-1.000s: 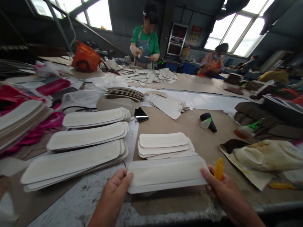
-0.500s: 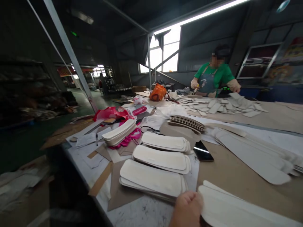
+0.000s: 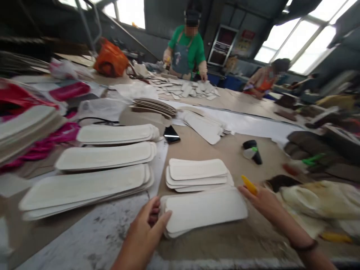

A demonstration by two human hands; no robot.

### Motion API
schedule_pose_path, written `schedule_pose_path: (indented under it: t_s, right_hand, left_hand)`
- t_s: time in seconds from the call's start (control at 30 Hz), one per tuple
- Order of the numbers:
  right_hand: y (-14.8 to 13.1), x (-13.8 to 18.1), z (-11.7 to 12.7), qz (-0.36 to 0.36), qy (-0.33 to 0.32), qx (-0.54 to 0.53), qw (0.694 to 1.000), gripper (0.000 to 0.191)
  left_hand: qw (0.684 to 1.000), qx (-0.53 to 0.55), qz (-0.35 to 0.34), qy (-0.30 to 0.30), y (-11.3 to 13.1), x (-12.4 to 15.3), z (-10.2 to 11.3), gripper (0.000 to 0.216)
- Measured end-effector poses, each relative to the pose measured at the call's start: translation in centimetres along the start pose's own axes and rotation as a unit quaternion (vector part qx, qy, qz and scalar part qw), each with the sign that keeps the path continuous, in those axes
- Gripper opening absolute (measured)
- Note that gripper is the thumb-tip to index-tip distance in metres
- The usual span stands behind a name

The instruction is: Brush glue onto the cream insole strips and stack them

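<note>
A stack of long white panels with rounded corners (image 3: 208,208) lies on the table right in front of me. My left hand (image 3: 149,223) has its thumb on top of the stack's left end, fingers curled against the side edge. Closed round a yellow-handled tool (image 3: 249,185), my right hand (image 3: 261,200) is at the stack's right end. What the tool's other end looks like is hidden in the hand. Just behind lies another stack of white panels (image 3: 198,170), slightly fanned.
Several white stacks (image 3: 104,159) stand in a row on the left. A phone (image 3: 171,135) and a black-and-white roll-like object (image 3: 252,150) lie farther back. Cream cloth (image 3: 320,198) and dark pieces (image 3: 309,153) sit right. Across the table, a person in green (image 3: 187,50) works; another sits right.
My view has swung right and down. My right hand with the yellow-handled tool has come into view. The left hand now shows more fully, still at the panel stack's left end.
</note>
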State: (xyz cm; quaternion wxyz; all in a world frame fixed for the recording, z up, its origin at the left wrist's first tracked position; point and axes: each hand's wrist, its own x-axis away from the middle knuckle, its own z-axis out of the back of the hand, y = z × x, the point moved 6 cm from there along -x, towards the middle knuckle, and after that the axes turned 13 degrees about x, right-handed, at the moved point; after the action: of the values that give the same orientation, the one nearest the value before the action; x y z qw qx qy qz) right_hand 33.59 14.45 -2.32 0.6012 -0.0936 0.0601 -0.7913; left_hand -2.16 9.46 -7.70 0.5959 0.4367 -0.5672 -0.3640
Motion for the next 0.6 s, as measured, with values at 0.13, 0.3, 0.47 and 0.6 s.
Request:
schedule_pose_path:
  t_s: [0.13, 0.3, 0.47, 0.6]
  right_hand:
    - [0.3, 2.5, -1.7, 0.021, -0.079, -0.078, 0.994, 0.035]
    - [-1.5, 2.9, -3.3, 0.048, -0.125, -0.150, 0.980, 0.036]
    - [-1.9, 2.9, -3.9, 0.067, -0.155, -0.139, 0.976, 0.037]
    - [-1.9, 3.9, -5.0, 0.062, -0.177, -0.133, 0.973, 0.035]
  left_hand:
    - [0.987, -0.115, -0.097, 0.058, 0.6, 0.1, 0.3, 0.062]
    - [0.965, -0.201, -0.165, 0.013, 0.2, 0.0, 0.2, 0.058]
    - [0.954, -0.228, -0.193, -0.008, -0.1, -0.1, -0.3, 0.050]
    - [0.956, -0.217, -0.199, 0.008, 0.1, 0.7, -0.7, 0.050]
